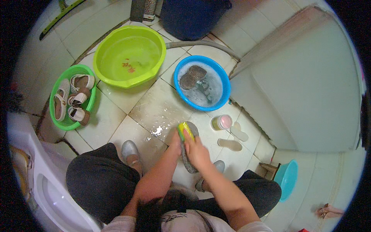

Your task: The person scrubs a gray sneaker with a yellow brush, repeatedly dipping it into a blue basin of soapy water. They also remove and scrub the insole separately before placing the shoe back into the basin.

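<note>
Between my knees, my left hand [174, 142] grips a long grey shoe [189, 166] by its side. My right hand [199, 153] holds a yellow-and-green scrubber [185, 131] against the far end of the shoe. Motion blurs both hands, and the fingers hide much of the shoe's middle. Whether the scrubber is a brush or a sponge is hard to tell. Ahead to the right, a blue basin [177, 87] contains foamy water and a dark brown shoe [192, 76]. Closer by stand an open jar with pink contents [224, 122] and pale insoles [230, 144] on the tiles.
A lime-green basin [100, 76] holds water and reddish bits. White sandals [77, 114] fill a green basin [52, 107] at left. A grey hose [200, 43] runs behind, near a dark blue bin [192, 18]. A turquoise basin [287, 179] leans at right. The floor tiles [158, 100] are wet.
</note>
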A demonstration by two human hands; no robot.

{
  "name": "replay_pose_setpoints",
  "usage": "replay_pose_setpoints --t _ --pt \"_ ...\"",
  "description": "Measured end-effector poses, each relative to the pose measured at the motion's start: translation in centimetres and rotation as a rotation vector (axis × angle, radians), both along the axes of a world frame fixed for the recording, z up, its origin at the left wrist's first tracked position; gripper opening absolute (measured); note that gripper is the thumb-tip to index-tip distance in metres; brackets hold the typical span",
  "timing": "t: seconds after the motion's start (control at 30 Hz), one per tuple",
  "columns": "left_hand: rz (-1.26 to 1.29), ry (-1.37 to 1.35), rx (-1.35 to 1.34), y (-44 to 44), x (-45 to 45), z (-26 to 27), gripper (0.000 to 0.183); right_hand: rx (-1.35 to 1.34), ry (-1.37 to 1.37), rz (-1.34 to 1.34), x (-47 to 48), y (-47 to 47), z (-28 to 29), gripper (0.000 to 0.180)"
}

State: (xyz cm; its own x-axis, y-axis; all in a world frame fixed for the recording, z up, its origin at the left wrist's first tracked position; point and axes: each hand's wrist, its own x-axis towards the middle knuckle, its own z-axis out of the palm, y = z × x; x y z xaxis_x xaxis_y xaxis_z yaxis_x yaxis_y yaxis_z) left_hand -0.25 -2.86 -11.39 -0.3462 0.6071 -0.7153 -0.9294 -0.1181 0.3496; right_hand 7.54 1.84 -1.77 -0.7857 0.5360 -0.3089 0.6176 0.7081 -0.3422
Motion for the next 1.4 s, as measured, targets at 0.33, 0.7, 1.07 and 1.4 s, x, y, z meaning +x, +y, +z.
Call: replay_pose_setpoints --t 0.33,0.7,1.07,1.4 --pt "0.005 -0.220 0.237 2.6 0.2 -12.1 0.068 -0.091 -0.060 0.068 -1.6 -1.8 1.1 0.049" --pt "0.007 -0.126 -0.007 1.2 -2.4 3.7 0.046 -0.180 0.314 -0.139 -0.5 2.5 -1.0 0.048" --pt "0.022 -0.089 0.073 2.6 -2.9 1.8 0.056 -0.111 0.227 -0.072 -1.6 2.7 -0.6 0.051" --pt "0.030 -0.162 0.143 3.1 -1.3 -1.9 0.039 -0.027 0.035 -0.042 -2.5 3.6 1.1 0.054"
